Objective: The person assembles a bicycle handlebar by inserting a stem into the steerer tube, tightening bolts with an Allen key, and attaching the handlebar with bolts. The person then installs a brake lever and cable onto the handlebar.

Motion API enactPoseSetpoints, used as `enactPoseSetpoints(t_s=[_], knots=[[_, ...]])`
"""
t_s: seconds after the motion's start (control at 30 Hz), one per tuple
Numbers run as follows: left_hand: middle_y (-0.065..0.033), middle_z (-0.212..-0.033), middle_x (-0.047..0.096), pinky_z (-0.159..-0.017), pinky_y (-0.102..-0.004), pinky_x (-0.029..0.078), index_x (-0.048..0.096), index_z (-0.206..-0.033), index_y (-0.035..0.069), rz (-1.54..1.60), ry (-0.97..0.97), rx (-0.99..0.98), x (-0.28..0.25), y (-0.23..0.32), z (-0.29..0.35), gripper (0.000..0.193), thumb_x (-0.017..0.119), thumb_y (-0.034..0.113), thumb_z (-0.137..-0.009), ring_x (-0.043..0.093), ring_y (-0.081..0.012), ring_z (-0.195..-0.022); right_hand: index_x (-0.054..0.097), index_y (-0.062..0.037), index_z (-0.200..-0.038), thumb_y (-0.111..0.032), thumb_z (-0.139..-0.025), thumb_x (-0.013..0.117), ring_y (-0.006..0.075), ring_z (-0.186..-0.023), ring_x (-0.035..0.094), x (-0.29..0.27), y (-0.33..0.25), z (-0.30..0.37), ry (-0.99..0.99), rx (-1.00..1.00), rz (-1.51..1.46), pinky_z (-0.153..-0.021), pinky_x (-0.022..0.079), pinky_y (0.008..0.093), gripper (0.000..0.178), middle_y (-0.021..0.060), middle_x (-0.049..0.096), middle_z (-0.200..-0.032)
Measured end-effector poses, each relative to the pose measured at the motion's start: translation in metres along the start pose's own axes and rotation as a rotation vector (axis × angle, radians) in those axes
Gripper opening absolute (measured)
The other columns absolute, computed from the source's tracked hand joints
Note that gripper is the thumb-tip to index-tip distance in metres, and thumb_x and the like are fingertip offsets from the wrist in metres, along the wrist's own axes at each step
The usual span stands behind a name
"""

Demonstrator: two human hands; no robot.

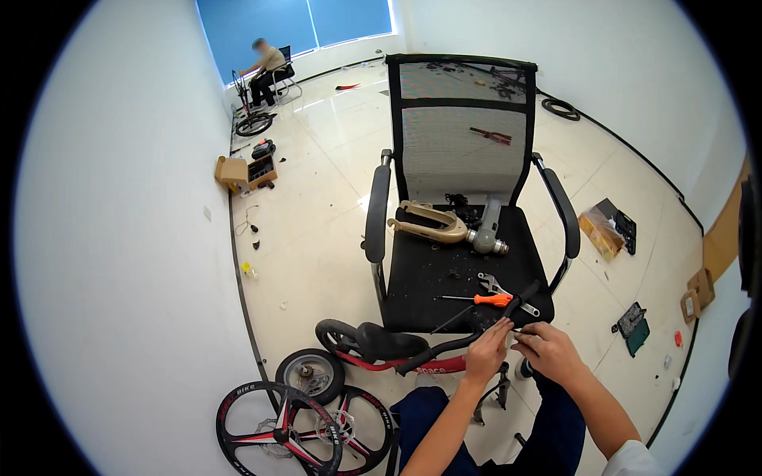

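Observation:
A black handlebar slants across the front edge of the chair seat, belonging to a small red bike with a black saddle. My left hand is closed on the middle of the bar, its fingers pressed together. Just to the right, my right hand is pinched at the same spot; what lies between its fingertips is too small to make out. Ahead of both hands, an orange-handled screwdriver and an adjustable wrench rest on the black seat.
A beige fork and a grey metal tube lie at the seat's back. Several wheels, including a three-spoke wheel, lean low at left. Toolboxes and an open carton sit on the floor. A person sits far off by a bike.

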State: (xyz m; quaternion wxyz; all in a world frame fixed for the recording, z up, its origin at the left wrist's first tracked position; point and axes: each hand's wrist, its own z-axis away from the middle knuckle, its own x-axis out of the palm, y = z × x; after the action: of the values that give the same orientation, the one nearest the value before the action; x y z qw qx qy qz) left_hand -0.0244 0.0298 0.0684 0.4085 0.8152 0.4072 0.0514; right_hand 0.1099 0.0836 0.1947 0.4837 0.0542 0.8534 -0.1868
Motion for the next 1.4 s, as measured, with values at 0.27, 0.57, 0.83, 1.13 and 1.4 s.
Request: enactPoseSetpoints(t_s=[0.27, 0.57, 0.83, 1.13, 1.4], knots=[[-0.0147, -0.117, 0.07, -0.092, -0.0358, 0.057, 0.069, -0.112, -0.001, -0.025, 0.003, 0.031, 0.005, 0.001, 0.003, 0.034, 0.063, -0.011, -0.08, 0.068, -0.0283, -0.112, 0.072, 0.0013, -0.086, -0.003, -0.08, 0.075, 0.0242, -0.054, 0.063, 0.021, -0.004, 0.006, 0.121, 0.268, -0.117, -0.049, 0.048, 0.0316, 0.008, 0.0121, 0.065, -0.07], [-0.0154, -0.113, 0.071, -0.088, -0.0356, 0.058, 0.069, -0.111, -0.001, 0.029, 0.074, 0.011, 0.005, -0.005, 0.0, 0.035, 0.065, -0.012, -0.078, 0.07, -0.0299, -0.106, 0.069, 0.0046, -0.101, -0.004, -0.089, 0.068, 0.0123, -0.058, 0.068, 0.027, -0.014, -0.007, 0.224, 0.663, -0.522, -0.055, 0.052, 0.0255, 0.015, 0.0085, 0.068, -0.067], [-0.0126, -0.115, 0.071, -0.088, -0.0348, 0.058, 0.07, -0.112, 0.002, -0.022, -0.008, 0.018, -0.003, -0.005, 0.001, 0.035, 0.065, -0.01, -0.079, 0.07, -0.0264, -0.108, 0.073, -0.0016, -0.096, -0.012, -0.076, 0.081, 0.0264, -0.071, 0.071, -0.002, 0.002, -0.01, -0.101, 0.183, -0.126, -0.064, 0.057, 0.0336, 0.023, 0.0117, 0.071, -0.081], [-0.0144, -0.119, 0.07, -0.092, -0.0364, 0.057, 0.067, -0.118, 0.001, -0.003, -0.065, 0.031, 0.001, -0.007, -0.008, 0.035, 0.059, -0.007, -0.084, 0.067, -0.0285, -0.114, 0.06, -0.001, -0.065, -0.015, -0.084, 0.073, 0.0297, -0.048, 0.058, 0.023, 0.008, -0.002, 0.045, 0.302, -0.106, -0.048, 0.045, 0.0369, 0.027, 0.0128, 0.058, -0.057], [-0.0186, -0.122, 0.067, -0.095, -0.0403, 0.055, 0.064, -0.122, 0.0, 0.079, -0.081, -0.01, -0.011, -0.008, -0.006, 0.047, 0.056, -0.013, -0.078, 0.065, -0.034, -0.115, 0.069, 0.001, -0.102, -0.008, -0.083, 0.072, 0.0253, -0.065, 0.069, 0.013, -0.026, -0.007, 0.066, 0.408, -0.429, -0.063, 0.054, 0.0326, 0.021, 0.0153, 0.069, -0.085]])
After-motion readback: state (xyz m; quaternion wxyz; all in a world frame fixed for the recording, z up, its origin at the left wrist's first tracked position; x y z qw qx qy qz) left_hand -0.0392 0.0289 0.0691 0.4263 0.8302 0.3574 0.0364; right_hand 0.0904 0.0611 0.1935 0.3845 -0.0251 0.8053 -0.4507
